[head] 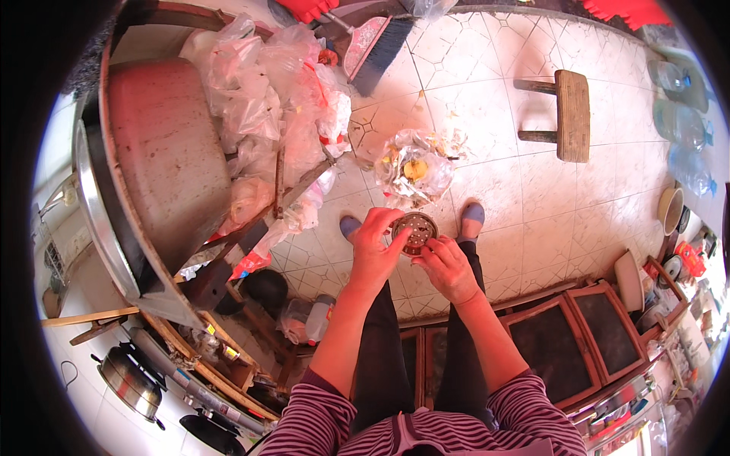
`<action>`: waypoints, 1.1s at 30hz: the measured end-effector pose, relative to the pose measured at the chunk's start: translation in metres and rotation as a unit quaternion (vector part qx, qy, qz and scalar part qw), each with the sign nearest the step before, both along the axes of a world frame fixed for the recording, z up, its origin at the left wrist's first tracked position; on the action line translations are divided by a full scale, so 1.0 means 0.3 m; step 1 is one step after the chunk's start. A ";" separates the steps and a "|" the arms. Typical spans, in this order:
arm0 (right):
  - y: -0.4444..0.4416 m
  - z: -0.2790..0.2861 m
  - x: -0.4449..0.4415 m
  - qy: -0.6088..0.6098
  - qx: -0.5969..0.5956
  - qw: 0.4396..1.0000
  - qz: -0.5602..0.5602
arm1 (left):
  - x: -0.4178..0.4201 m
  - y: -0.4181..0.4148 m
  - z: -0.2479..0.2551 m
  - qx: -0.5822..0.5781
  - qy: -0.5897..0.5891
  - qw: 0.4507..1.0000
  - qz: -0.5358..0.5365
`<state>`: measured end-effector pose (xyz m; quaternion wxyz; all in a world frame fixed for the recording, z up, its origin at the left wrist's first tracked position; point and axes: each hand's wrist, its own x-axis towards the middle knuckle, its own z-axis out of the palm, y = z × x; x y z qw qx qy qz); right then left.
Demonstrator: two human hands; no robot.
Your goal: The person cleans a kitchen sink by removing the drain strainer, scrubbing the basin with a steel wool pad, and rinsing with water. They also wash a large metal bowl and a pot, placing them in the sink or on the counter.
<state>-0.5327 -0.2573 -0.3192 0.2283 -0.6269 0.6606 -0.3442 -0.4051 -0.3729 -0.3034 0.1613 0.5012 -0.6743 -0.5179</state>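
A small round metal sink strainer (422,227) with a perforated bottom is held out in front of me at about the middle of the view. My left hand (373,245) grips its left rim, with the thumb reaching over the inside. On its lower right edge, the fingers of my right hand (449,267) pinch the rim. A dark scrap shows on the perforated face. Just beyond my hands, a waste bin lined with a clear plastic bag (399,179) stands on the floor. A yellowish piece of refuse (416,169) lies inside it.
Plastic bags (245,85) pile up at the left beside a large worn basin (165,154). A broom (370,51) rests beyond them. On the tiled floor (490,228) at the right is a wooden stool (572,116). Water bottles (681,125) line the right wall.
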 end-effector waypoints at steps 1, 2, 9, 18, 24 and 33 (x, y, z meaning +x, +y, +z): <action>-0.006 0.020 -0.005 0.003 0.001 1.000 0.004 | -0.004 -0.001 0.010 -0.013 -0.015 1.000 -0.003; -0.011 0.041 -0.010 0.006 0.003 1.000 0.008 | -0.008 -0.004 0.023 -0.025 -0.029 0.999 -0.007; -0.039 0.190 -0.076 0.033 0.000 0.999 0.043 | -0.045 -0.034 0.161 -0.176 -0.051 0.979 -0.088; -0.085 0.510 -0.163 0.070 -0.057 0.994 0.060 | -0.034 -0.065 0.505 0.109 0.085 0.987 0.085; -0.114 0.748 -0.191 0.061 -0.101 0.992 0.036 | -0.028 -0.082 0.834 0.256 0.167 0.945 0.118; -0.104 1.015 -0.185 0.062 -0.111 0.987 0.097 | -0.125 -0.064 1.052 -0.276 0.003 0.925 -0.260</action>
